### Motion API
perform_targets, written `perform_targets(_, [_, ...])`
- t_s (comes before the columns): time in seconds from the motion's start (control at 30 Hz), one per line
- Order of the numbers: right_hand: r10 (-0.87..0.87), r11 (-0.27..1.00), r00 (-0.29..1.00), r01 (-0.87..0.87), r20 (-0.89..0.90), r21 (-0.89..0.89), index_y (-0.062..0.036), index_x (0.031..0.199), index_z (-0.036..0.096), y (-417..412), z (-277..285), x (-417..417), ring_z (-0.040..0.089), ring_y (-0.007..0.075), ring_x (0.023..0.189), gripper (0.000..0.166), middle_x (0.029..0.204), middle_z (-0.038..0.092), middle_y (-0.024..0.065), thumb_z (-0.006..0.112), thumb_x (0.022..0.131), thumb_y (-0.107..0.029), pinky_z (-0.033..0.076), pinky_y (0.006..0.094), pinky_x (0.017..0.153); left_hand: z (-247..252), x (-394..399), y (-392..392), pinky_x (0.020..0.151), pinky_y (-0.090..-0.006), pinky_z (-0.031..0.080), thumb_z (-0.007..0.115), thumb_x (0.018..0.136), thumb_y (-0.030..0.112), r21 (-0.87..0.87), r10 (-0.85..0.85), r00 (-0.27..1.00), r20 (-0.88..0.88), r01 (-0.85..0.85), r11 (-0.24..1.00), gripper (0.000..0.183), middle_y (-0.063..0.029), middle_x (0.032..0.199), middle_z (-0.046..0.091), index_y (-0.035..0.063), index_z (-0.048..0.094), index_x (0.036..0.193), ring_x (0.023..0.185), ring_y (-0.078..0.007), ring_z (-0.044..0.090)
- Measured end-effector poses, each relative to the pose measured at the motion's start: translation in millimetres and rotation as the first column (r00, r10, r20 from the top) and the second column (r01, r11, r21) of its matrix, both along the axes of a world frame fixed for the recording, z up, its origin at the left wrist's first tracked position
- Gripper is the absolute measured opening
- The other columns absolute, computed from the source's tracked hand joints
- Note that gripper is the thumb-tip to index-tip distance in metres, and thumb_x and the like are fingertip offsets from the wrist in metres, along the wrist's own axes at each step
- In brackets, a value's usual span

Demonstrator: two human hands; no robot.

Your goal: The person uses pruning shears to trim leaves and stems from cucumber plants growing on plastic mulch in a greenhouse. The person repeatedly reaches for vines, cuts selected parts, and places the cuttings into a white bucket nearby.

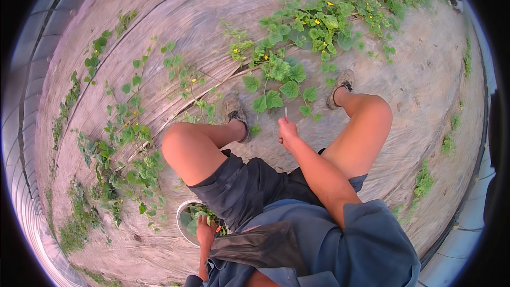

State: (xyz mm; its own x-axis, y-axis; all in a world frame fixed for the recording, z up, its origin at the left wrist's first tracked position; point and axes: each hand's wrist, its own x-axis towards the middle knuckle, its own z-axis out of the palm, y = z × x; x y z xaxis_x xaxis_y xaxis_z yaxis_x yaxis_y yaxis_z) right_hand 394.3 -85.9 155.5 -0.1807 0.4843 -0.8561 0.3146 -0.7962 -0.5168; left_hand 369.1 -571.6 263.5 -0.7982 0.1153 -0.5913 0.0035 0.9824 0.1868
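My right hand (287,130) is closed around a slim, pointed metal tool (285,112), perhaps tweezers, tip directed away from me. Just ahead of that tip spread the broad green leaves of a vine (274,99), probably cucumber or melon. My left hand (204,229) reaches down at my left side into a white bucket (180,223) containing cut green leaves (191,217). Its fingers are over the leaves, and whether they grip any cannot be made out. A small orange item (218,229) shows beside that hand, partly hidden by my clothing.
Yellow-flowered vines (318,28) run across the plastic-covered ground (223,0). More vines (131,167) sprawl on the left. My shoes (235,113) stand either side of the nearest vine. Curved greenhouse plastic walls (28,99) rise at both sides. A dark-and-white object (456,3) is far right.
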Motion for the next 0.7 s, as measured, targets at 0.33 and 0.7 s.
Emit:
perform_targets(0.33, [-0.177, 0.979, 0.98, 0.166, -0.091, -0.114, -0.0085, 0.106, 0.055, 45.5, 0.5, -23.3, 0.056, 0.0147, 0.056, 0.023, 0.075, 0.058, 0.004, 0.044, 0.102, -0.028, 0.046, 0.031, 0.046, 107.0, -77.4, 212.3, 0.107, -0.0454, 0.044, 0.033, 0.106, 0.049, 0.528, 0.547, 0.436, 0.715, -0.849, -0.013, 0.061, -0.0143, 0.145, 0.051, 0.0015, 0.043, 0.143, 0.127, -0.0282, 0.054])
perform_targets(0.7, [-0.226, 0.97, 0.958, 0.204, -0.175, -0.135, -0.0078, 0.116, 0.058, 80.7, 11.3, -25.0, 0.06, 0.0136, 0.063, 0.03, 0.081, 0.063, 0.0041, 0.041, 0.106, -0.03, 0.051, 0.0305, 0.052, 262.1, -146.5, 323.0, 0.089, -0.0385, 0.055, 0.083, 0.072, 0.013, 0.776, -0.873, 0.345, 0.344, 0.418, 0.472, 0.062, -0.0187, 0.131, 0.062, 0.001, 0.062, 0.129, 0.112, -0.0323, 0.066])
